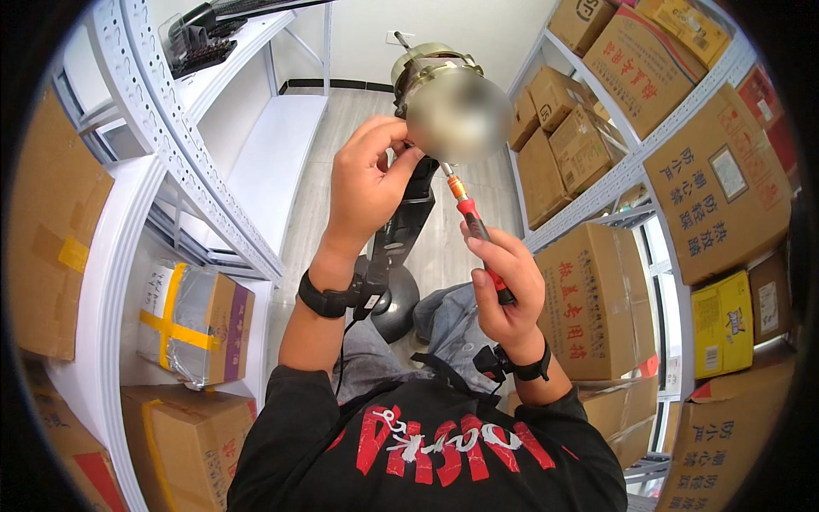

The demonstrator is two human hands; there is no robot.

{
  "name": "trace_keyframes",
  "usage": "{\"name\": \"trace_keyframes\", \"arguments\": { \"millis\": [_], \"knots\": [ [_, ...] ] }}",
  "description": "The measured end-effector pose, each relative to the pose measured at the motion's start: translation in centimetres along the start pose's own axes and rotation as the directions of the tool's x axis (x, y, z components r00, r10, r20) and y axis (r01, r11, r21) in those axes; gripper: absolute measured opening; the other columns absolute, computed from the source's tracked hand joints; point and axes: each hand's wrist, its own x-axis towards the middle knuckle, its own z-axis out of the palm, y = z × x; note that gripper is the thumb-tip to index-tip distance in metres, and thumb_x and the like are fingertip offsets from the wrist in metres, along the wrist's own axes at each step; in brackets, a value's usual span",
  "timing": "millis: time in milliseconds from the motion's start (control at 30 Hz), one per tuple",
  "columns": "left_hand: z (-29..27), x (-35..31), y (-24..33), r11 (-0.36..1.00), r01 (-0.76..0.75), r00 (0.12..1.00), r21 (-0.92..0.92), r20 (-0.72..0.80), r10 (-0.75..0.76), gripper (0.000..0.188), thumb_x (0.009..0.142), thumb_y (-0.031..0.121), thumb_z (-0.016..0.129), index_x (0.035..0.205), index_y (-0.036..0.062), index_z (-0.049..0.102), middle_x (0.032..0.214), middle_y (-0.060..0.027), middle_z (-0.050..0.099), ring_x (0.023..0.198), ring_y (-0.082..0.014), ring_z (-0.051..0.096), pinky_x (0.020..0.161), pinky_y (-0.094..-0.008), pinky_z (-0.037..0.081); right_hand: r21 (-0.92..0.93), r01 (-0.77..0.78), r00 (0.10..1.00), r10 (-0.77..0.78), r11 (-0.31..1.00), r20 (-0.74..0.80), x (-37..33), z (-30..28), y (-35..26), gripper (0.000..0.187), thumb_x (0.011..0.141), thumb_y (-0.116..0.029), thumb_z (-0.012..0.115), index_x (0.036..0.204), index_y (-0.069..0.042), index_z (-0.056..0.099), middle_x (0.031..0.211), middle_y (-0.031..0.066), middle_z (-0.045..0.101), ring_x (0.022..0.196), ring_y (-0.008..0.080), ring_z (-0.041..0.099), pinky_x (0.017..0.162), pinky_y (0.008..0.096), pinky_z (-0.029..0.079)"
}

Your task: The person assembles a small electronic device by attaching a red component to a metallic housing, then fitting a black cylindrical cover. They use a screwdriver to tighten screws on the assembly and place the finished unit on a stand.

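In front of me stands a round metal motor (433, 64) with a shaft at its far end, mounted on a black post (404, 229). A blurred patch covers its near face. My left hand (375, 175) is at its lower left edge, thumb and fingers pinched together; what they hold, if anything, is hidden. A screwdriver (474, 224) with a red and black handle and an orange collar lies in my right hand (505, 286), fingers wrapped round the handle. Its tip points up toward the motor's underside, near the top of the post; whether it touches cannot be seen.
White metal shelving (141, 205) runs along my left, holding cardboard boxes and a taped clear-wrapped carton (192, 320). Cardboard boxes (597, 294) fill the right-hand shelves. Between my legs sits a dark rounded base (397, 309). Black parts (200, 43) rest on the far left shelf.
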Motion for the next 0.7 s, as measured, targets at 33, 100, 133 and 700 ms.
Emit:
{"name": "trace_keyframes", "arguments": {
  "millis": [33, 100, 133, 700],
  "knots": [
    [0.0, -0.1, 0.0, 1.000, -0.008, 0.999, 0.013, -0.035, 0.008, 0.012, 0.082, -0.003, 0.072, 0.093, 0.0000, 0.068, 0.098, -0.0047, 0.068, 0.071, -0.0074, 0.056, 0.058, -0.0217, 0.043, -0.003, -0.007, 1.000, 0.007, 1.000, 0.008, 0.1, 0.1, -0.1, 0.035, 0.082, 0.005, 0.067, 0.117, 0.001, 0.066, 0.116, 0.0213, 0.064, 0.093, 0.0281, 0.067, 0.077, 0.0321, 0.053],
    [0.1, -0.2, 0.0, 0.999, -0.023, 0.994, 0.043, -0.105, 0.027, 0.011, 0.081, -0.003, 0.074, 0.090, 0.0010, 0.070, 0.096, -0.0050, 0.071, 0.073, -0.0080, 0.059, 0.058, -0.0224, 0.045, -0.027, -0.003, 1.000, 0.003, 1.000, 0.016, 0.2, 0.3, -0.2, 0.035, 0.082, 0.005, 0.067, 0.117, 0.000, 0.066, 0.117, 0.0213, 0.064, 0.094, 0.0285, 0.067, 0.078, 0.0323, 0.052],
    [0.3, -0.4, -0.2, 1.000, -0.017, 0.991, 0.024, -0.129, 0.020, 0.011, 0.080, -0.003, 0.075, 0.089, 0.0014, 0.071, 0.094, -0.0049, 0.072, 0.073, -0.0084, 0.061, 0.058, -0.0224, 0.045, -0.043, -0.002, 1.000, 0.003, 0.999, 0.023, 0.2, 0.3, -0.2, 0.035, 0.082, 0.005, 0.066, 0.117, 0.000, 0.066, 0.117, 0.0214, 0.064, 0.095, 0.0286, 0.067, 0.078, 0.0325, 0.052],
    [1.5, -0.3, -2.2, 0.970, -0.233, 0.931, 0.074, -0.272, 0.244, 0.014, 0.077, -0.002, 0.077, 0.088, 0.0007, 0.069, 0.089, -0.0087, 0.071, 0.073, -0.0206, 0.066, 0.061, -0.0285, 0.052, -0.109, -0.031, 1.000, 0.031, 0.994, -0.005, -0.1, 1.3, 0.4, 0.028, 0.089, -0.001, 0.061, 0.117, 0.003, 0.065, 0.118, 0.0257, 0.064, 0.105, 0.0336, 0.066, 0.090, 0.0369, 0.051]
  ]
}}
